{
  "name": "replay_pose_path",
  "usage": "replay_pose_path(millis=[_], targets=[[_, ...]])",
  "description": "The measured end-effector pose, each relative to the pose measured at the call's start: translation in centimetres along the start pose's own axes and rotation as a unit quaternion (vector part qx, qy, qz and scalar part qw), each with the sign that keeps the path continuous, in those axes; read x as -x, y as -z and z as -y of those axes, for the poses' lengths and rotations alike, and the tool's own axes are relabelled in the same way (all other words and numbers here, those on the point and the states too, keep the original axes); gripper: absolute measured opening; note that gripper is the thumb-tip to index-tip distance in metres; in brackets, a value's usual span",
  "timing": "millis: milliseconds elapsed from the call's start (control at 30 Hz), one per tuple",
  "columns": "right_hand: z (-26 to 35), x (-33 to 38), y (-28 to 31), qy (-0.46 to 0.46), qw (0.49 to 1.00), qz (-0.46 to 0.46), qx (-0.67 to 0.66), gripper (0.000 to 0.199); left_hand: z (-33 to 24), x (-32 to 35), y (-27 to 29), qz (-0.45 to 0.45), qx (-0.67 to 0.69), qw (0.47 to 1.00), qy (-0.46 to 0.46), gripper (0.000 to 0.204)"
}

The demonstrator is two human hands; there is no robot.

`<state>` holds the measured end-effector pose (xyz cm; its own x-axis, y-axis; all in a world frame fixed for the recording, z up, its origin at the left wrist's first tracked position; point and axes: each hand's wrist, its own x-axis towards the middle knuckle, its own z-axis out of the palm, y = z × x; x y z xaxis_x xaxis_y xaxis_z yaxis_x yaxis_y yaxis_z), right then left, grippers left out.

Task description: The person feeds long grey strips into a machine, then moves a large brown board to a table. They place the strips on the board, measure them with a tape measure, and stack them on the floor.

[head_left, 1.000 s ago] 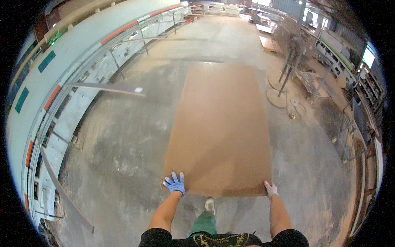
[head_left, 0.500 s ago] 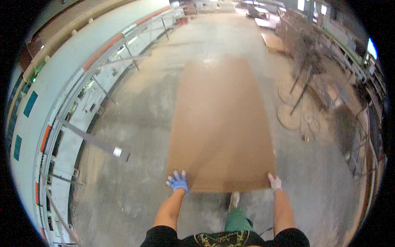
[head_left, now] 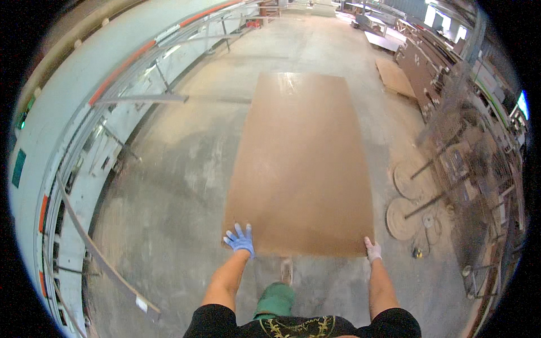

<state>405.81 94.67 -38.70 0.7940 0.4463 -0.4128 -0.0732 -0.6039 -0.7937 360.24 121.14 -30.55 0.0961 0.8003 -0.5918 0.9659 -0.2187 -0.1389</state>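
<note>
A long brown board [head_left: 301, 163] stretches away in front of me, its near edge just ahead of my body. My left hand [head_left: 241, 241], in a blue glove with pale fingertips, lies on top near the left near corner, fingers spread. At the right near corner, my right hand [head_left: 373, 250] in a pale glove grips the board's edge; one digit shows on top and the rest are hidden below. What supports the board underneath cannot be seen.
A long pale machine [head_left: 73, 107] with orange-red strips runs along the left, and a grey bar [head_left: 107, 259] juts from it. On the right are round-based stands [head_left: 402, 218], a yellow-and-black item [head_left: 417, 253] and a flat board [head_left: 396, 78] beside stacked panels [head_left: 426, 70].
The machine's bars and the round stands have shifted nearer in view as I move forward with the board. Both hands keep their places on it. The leg in view has changed position.
</note>
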Motion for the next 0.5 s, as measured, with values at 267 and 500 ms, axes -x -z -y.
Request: replay_pose_path(millis=[267, 500], targets=[[20.3, -22.0, -10.2, 0.005, 0.999, -0.019, 0.040, 0.076, -7.5, -23.3, 20.6, 0.011, -0.016, 1.000, 0.009, 0.110], [34.4, -42.5, -17.4, 0.011, 0.983, -0.075, 0.166, 0.073, -15.5, -45.3, 35.0, -0.007, -0.025, 1.000, 0.007, 0.114]])
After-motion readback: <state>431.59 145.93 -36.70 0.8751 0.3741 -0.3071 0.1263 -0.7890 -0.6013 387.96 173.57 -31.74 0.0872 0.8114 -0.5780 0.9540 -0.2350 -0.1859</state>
